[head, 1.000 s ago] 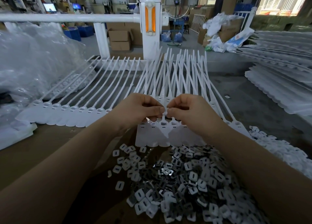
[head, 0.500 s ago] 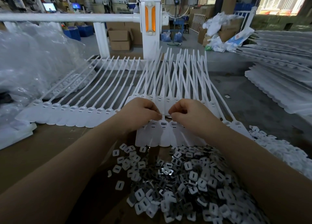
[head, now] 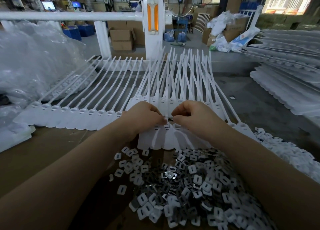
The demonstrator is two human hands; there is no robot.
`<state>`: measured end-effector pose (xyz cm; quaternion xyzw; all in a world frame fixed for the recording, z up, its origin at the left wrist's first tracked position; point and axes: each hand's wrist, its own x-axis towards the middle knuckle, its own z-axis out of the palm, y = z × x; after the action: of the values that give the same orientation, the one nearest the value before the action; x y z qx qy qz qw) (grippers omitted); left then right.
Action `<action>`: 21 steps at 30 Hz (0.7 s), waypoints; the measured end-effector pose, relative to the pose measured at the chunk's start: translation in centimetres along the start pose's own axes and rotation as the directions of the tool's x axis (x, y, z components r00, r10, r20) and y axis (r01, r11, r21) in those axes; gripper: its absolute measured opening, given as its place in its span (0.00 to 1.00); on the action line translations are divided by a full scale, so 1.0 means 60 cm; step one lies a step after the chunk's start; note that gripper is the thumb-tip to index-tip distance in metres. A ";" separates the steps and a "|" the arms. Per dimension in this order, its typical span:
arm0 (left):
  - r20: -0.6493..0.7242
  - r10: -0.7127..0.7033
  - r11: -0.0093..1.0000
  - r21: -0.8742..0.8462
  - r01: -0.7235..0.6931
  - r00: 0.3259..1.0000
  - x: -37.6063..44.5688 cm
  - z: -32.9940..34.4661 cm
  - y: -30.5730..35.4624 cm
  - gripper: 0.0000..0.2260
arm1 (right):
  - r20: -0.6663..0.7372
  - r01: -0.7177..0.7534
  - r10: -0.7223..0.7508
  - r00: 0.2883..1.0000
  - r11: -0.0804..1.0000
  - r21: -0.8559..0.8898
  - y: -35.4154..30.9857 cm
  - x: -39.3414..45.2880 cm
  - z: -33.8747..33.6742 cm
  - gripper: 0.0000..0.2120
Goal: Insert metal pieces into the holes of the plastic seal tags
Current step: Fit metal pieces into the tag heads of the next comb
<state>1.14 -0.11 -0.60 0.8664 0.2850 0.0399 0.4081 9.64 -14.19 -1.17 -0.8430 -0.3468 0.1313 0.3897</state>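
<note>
Starting at the left, a big clear plastic bag [head: 34, 65] lies on the worktop [head: 43, 151], and I cannot tell what is inside it. Beside it one strip of white seal tags [head: 69, 115] lies flat, their long tails pointing away from the person. In the middle a second strip of seal tags [head: 155, 139] lies under both hands. The left hand [head: 143, 117] has its fingers curled down and presses on the heads of this strip, and its fingertips pinch something small at one hole. The right hand [head: 192, 117] meets it there, fingers curled together around a small piece; it is too small to see clearly, but I judge it is a metal piece going into the hole.

Near the person lies a loose heap of metal pieces [head: 181, 186], not in any container, mixed with small white plastic squares. At the far right are stacks of more tag strips [head: 285, 84].

The metal pieces look thin, light and stiff, probably slippery and with sharp edges, so it is best to pinch one by its side edges. The tags look light and bendable, so the head needs to be held down near its hole.
</note>
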 end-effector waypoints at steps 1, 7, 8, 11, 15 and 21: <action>0.007 -0.013 0.999 -0.040 0.013 1.000 0.001 0.000 -0.001 0.06 | 0.000 0.000 0.000 1.000 1.000 0.002 0.000 0.000 0.000 0.04; 0.020 -0.021 0.998 -0.060 0.022 1.000 0.003 -0.003 -0.001 0.05 | -0.002 -0.005 0.005 1.000 1.000 0.001 -0.001 -0.001 0.000 0.05; 0.025 -0.020 0.998 -0.055 0.021 0.999 0.003 -0.003 -0.001 0.05 | -0.001 -0.006 0.006 1.000 1.000 0.003 -0.002 -0.002 0.000 0.05; 0.038 -0.019 0.999 -0.027 0.020 0.999 0.003 -0.005 0.001 0.05 | 0.001 -0.005 0.005 1.000 1.000 0.004 -0.001 -0.002 -0.001 0.05; 0.038 -0.033 0.999 0.006 0.032 0.999 0.004 -0.004 0.004 0.06 | 0.003 -0.003 0.003 1.000 1.000 0.001 0.000 -0.001 0.000 0.05; 0.056 0.004 0.998 0.059 -0.008 0.998 0.004 -0.005 0.005 0.05 | 0.003 0.000 0.000 1.000 1.000 -0.005 0.003 -0.001 0.001 0.06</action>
<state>1.37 0.04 -0.22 0.8797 0.2719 0.0084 0.3901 9.66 -14.30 -1.33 -0.8438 -0.3478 0.1318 0.3869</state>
